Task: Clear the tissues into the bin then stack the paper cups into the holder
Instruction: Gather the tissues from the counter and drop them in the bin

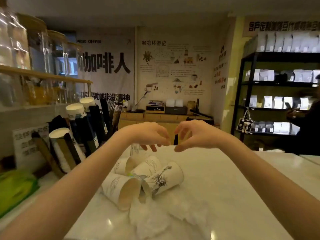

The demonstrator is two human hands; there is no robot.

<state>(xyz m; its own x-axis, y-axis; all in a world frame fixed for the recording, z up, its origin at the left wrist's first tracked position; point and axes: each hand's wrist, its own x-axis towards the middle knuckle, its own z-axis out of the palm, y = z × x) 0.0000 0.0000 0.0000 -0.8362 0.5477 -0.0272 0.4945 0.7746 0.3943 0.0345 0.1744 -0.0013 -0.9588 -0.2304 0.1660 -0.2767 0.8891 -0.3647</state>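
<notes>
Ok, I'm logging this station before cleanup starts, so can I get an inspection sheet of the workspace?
Surface: white counter, glossy, light glare.
Job's things: paper cups tipped over in a cluster; crumpled tissues in front of them; angled cup holder at left, stacks loaded; bin not seen.
Clutter: green cloth at left edge.
Grippers: left hand and right hand raised above the cups, fingers curled, holding nothing.
Cables: nothing seen.
Surroundings: shelf of bags at right; a person beside it.

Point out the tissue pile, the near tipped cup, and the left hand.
tissue pile (166, 217), head view, on the crumpled white middle.
near tipped cup (115, 187), head view, on its printed side wall.
left hand (149, 134), head view, on the back of the hand.
</notes>
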